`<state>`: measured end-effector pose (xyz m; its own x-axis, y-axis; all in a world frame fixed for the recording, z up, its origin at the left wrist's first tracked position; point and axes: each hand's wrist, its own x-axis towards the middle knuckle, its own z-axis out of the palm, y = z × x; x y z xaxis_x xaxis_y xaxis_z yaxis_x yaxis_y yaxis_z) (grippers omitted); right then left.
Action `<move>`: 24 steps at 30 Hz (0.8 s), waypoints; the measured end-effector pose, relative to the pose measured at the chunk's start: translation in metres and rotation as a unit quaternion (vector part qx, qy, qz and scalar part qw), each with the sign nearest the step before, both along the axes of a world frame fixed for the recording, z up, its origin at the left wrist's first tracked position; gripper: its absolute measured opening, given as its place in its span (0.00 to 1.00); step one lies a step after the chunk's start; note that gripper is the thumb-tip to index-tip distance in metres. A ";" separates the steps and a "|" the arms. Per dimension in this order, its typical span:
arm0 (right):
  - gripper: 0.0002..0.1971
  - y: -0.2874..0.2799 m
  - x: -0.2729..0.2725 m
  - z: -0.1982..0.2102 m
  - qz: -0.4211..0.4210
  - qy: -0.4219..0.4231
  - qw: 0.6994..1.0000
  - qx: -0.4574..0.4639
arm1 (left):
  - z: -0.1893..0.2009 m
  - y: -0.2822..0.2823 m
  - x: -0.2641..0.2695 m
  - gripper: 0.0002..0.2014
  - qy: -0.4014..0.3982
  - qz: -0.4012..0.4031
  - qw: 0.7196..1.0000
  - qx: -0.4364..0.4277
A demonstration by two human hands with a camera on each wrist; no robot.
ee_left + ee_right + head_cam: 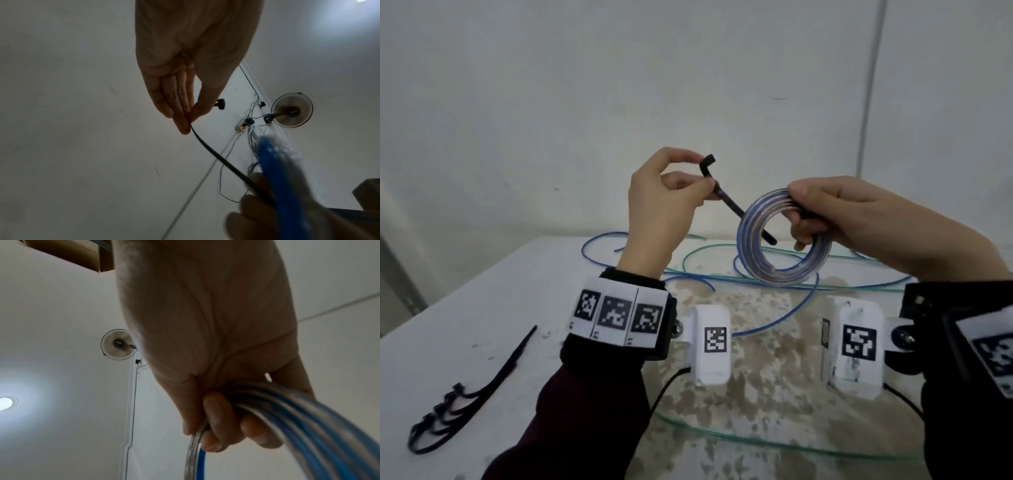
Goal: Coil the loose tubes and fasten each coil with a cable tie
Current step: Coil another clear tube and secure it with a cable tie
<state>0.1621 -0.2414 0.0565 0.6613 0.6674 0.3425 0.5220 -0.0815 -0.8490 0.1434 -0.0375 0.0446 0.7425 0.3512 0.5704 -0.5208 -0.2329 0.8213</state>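
White table, right hand gripping tube coil, left hand pinching cable tie (black).

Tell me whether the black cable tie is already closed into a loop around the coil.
Not closed. The black cable tie runs through the blue-and-clear tube coil; its head end sits free at the left hand, while the right hand grips the coil.

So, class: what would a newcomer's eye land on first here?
Probably the coiled tube, blue and clear, held up mid-frame by the right hand. Next, the black cable tie pinched by the left hand, slanting into the coil. Then the loose tubes on the table.
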 end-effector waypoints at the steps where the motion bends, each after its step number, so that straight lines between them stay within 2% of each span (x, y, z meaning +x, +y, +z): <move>1: 0.17 0.002 0.001 -0.001 -0.002 -0.008 1.000 -0.007 | 0.003 -0.003 -0.002 0.10 0.000 -0.015 1.000 0.001; 5: 0.17 0.014 0.001 -0.004 -0.007 -0.041 0.999 -0.013 | 0.010 -0.011 -0.013 0.06 0.020 -0.061 0.998 -0.008; 10: 0.20 0.031 0.001 -0.006 -0.024 -0.102 0.995 -0.007 | 0.011 -0.019 -0.022 0.12 0.027 -0.077 0.996 0.037; 15: 0.18 0.039 0.007 -0.011 -0.085 -0.163 0.983 0.001 | 0.012 -0.015 -0.024 0.10 0.077 -0.122 0.988 0.046; 20: 0.17 0.044 0.007 -0.016 -0.102 -0.172 0.980 -0.014 | 0.005 -0.014 -0.019 0.08 0.093 -0.166 0.981 0.032; 22: 0.14 0.046 0.007 -0.016 -0.108 -0.150 0.983 -0.008 | 0.003 -0.015 -0.017 0.10 0.077 -0.166 0.983 0.029; 24: 0.08 0.046 0.007 -0.016 -0.117 -0.106 0.987 0.006 | 0.002 -0.016 -0.016 0.12 0.063 -0.156 0.986 0.021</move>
